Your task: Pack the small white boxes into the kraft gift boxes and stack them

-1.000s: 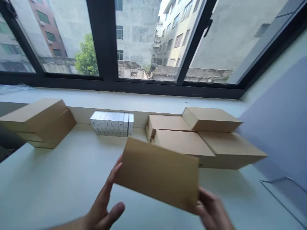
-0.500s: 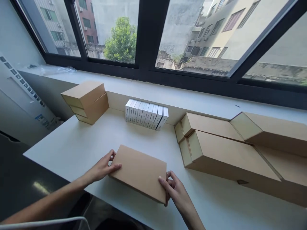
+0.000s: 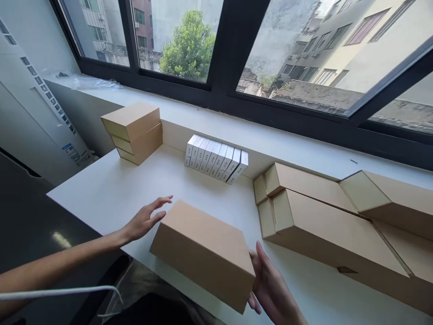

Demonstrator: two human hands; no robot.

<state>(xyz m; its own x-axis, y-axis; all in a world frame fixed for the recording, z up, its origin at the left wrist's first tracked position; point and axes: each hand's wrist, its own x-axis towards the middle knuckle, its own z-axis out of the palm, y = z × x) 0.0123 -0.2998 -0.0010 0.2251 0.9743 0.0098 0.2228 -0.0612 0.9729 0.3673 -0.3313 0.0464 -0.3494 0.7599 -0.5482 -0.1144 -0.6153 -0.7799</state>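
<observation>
White tabletop (image 3: 135, 189): near its front edge, between the hands, is a cardboard box (image 3: 206, 243); an uneven push could send it over, since the left hand (image 3: 144, 221) is spread wide beside it, and I cannot tell whether the right hand (image 3: 272, 284) grips.

Lane between near box (image 3: 203, 253) and white boxes (image 3: 216, 159); carton rows (image 3: 338, 225) block right, perhaps little room behind.
</observation>
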